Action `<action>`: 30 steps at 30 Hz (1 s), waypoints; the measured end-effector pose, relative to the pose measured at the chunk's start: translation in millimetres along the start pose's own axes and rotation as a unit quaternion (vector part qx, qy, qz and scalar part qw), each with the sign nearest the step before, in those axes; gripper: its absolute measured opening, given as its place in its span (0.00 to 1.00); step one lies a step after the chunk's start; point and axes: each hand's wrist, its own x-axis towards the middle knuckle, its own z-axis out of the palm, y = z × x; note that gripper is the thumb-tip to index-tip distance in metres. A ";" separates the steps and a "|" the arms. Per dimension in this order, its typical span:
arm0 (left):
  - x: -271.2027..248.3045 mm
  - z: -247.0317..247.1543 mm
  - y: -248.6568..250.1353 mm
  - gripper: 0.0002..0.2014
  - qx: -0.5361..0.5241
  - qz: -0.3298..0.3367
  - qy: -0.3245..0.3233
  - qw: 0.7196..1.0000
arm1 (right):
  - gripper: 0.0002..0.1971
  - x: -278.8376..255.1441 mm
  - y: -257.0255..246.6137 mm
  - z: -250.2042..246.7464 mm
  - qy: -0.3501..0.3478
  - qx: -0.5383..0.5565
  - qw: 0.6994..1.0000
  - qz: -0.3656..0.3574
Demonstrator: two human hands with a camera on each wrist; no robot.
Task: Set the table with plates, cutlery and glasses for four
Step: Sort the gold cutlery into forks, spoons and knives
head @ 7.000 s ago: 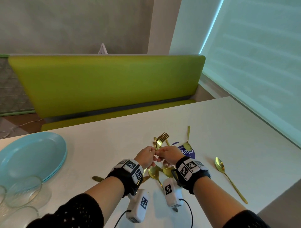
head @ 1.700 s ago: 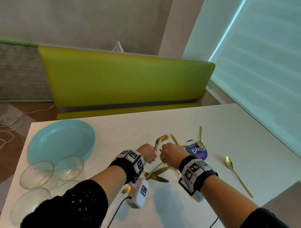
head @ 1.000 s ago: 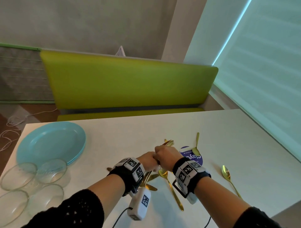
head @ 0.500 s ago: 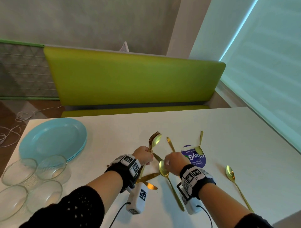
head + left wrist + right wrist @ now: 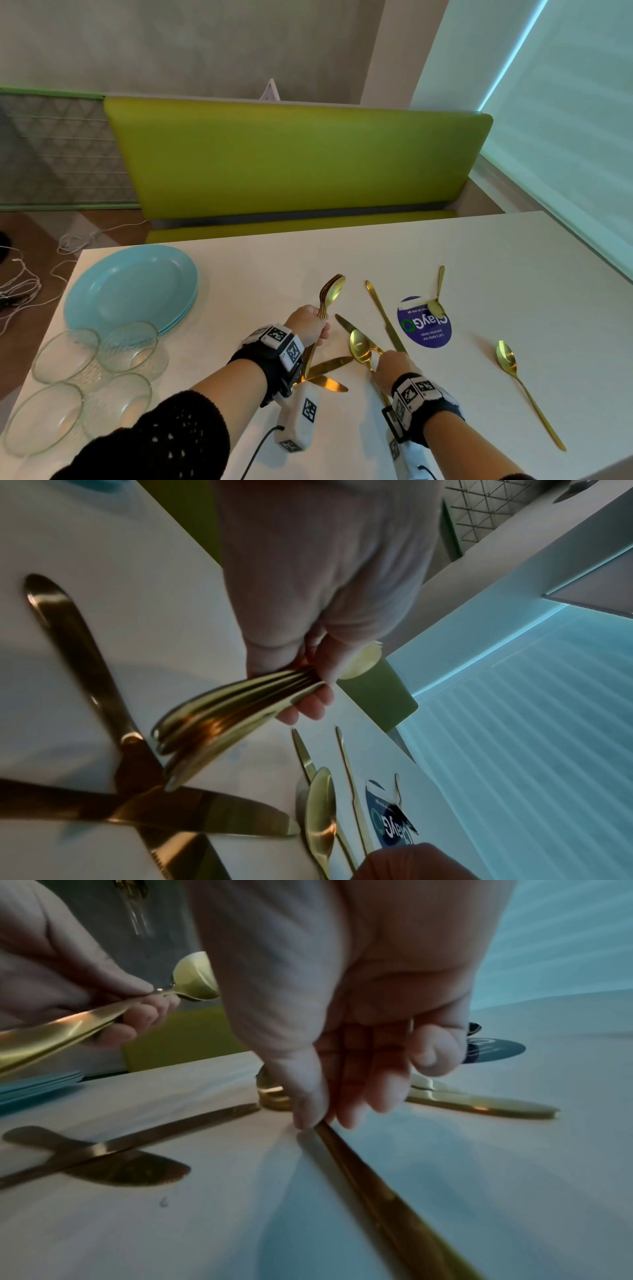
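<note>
My left hand grips a bundle of gold forks and a spoon by the handles, heads pointing away, held above the white table. In the left wrist view the bundle sticks out below the curled fingers. My right hand pinches the handle of a gold spoon that lies flat on the table. Thumb and fingertips meet on the spoon handle. Two crossed gold knives lie between my wrists.
Two more knives lie beyond my right hand. One spoon rests on a purple round sticker and another spoon lies at the right. Stacked light-blue plates and several glass bowls sit at the left. A green bench backs the table.
My hands, together a second ago, have parted. The right hand dropped toward me onto the lying spoon's handle and now pinches it. The left hand keeps the bundle raised.
</note>
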 end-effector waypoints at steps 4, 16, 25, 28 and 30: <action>0.3 -1.7 1.5 0.08 0.005 -0.004 0.000 1.000 | 0.16 -0.6 -3.0 -5.8 -0.004 0.011 1.000 -0.011; 1.3 17.4 24.0 0.05 -0.021 0.008 -0.014 1.000 | 0.13 -8.4 -12.8 -68.4 0.001 0.341 0.933 -0.115; 4.8 43.9 34.7 0.08 -0.075 -0.010 -0.082 0.994 | 0.10 6.0 -3.9 -78.8 -0.091 0.499 0.855 -0.113; 7.8 50.7 39.1 0.08 -0.087 -0.008 -0.092 0.992 | 0.10 13.2 2.5 -81.0 -0.071 0.490 0.862 -0.112; 11.8 54.7 41.3 0.08 -0.086 -0.004 -0.095 0.992 | 0.10 17.2 4.4 -83.0 -0.055 0.472 0.872 -0.113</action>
